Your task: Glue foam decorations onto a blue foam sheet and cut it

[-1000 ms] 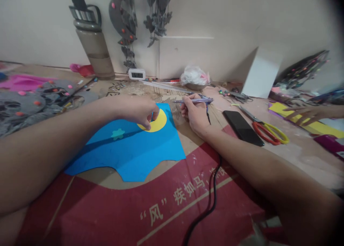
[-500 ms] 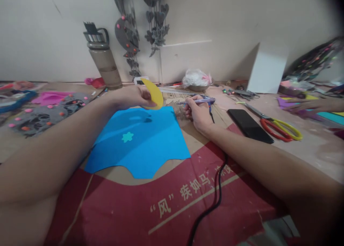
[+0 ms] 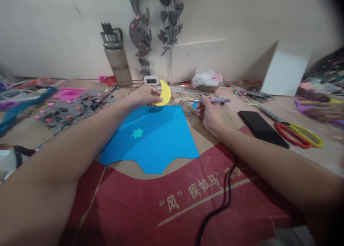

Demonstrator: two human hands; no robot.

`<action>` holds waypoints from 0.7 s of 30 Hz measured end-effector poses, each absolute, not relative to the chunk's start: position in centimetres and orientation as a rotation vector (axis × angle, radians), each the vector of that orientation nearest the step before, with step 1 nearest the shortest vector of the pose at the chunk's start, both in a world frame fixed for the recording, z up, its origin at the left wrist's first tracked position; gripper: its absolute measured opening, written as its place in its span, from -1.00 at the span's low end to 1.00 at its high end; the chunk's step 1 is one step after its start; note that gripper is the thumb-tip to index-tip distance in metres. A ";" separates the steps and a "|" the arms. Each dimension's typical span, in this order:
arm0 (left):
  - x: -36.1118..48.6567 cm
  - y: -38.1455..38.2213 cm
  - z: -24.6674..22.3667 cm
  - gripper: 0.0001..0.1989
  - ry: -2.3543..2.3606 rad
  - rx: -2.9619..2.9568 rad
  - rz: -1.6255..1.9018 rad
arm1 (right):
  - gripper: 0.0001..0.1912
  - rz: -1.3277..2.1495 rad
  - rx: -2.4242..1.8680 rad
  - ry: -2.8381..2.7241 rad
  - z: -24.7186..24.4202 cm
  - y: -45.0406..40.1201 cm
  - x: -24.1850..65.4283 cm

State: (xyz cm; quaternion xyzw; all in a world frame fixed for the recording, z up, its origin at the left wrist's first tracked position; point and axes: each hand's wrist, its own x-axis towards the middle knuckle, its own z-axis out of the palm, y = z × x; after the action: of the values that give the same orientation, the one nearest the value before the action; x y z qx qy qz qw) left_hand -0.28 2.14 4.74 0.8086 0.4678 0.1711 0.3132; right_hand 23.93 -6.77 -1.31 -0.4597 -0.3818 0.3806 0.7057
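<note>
My left hand (image 3: 148, 96) is closed on a yellow crescent (image 3: 165, 93), holding it over the top edge of a blue sheet (image 3: 161, 138). A small light-green star shape (image 3: 137, 133) lies on the left part of that sheet, whose bottom edge is cut in curves. To the right of the sheet, my right hand (image 3: 211, 113) grips a purple pen (image 3: 217, 100), which lies nearly level. A small round blue piece (image 3: 195, 105) shows beside the fingers of my right hand.
A black phone (image 3: 262, 128) and red-and-yellow scissors (image 3: 298, 133) lie at the right, near another person's hand (image 3: 328, 111). A bottle (image 3: 119, 63) and small clock (image 3: 151, 80) stand behind. A black cable (image 3: 228, 199) crosses the red cardboard (image 3: 129, 210).
The view has swung left, so things appear farther right. The yellow crescent has tilted a little and sits slightly nearer the sheet. Both hands keep their hold.
</note>
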 end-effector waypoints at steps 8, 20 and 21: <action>0.7 0.9 5.0 -0.40 0.862 2.389 0.090 | -0.59 0.834 -1.065 -0.919 -1.4 -6.7 24.2; 2.1 -2.0 5.6 -0.51 0.740 2.854 -0.222 | -0.57 0.841 -1.039 -0.865 -1.5 -6.8 24.0; 2.2 -2.2 5.5 -0.51 0.707 2.872 -0.208 | -0.58 0.841 -1.041 -0.868 -1.5 -6.7 24.0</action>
State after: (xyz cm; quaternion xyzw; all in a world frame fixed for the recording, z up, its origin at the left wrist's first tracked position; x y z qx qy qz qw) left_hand 2.18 -2.18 5.54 0.9648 0.2377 -0.0700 0.0883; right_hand 23.97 -6.73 -1.51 -0.4672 -0.3896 0.3772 0.6983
